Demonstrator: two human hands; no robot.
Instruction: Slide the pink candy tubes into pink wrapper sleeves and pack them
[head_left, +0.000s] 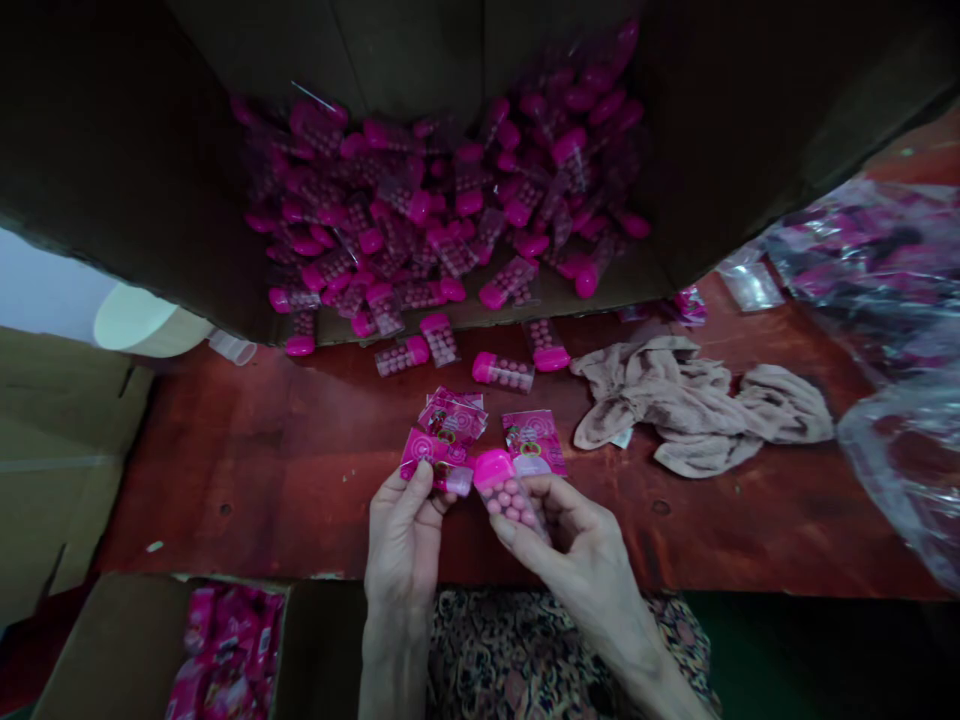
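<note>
Pinched near lower edge in left grip (409, 530), glossy pink printed sachet (444, 453), seemingly to leave face exposed. Clasped by clear plastic body in right grip (585, 540), pink-capped, ball-filled container (511, 497), apparently to keep cap (493, 468) unobstructed. Below, worn red wooden desk (300, 500); beyond, brown cardboard box (420, 55) amid dim light.

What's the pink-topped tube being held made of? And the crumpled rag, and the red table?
Tube: probably plastic; its body is clear, showing pink balls, with a smooth, bright pink cap.
Rag: fabric, it seems; dull, with soft, rumpled folds.
Table: maybe painted or stained wood, faintly shiny; round dark marks look like knots.
</note>
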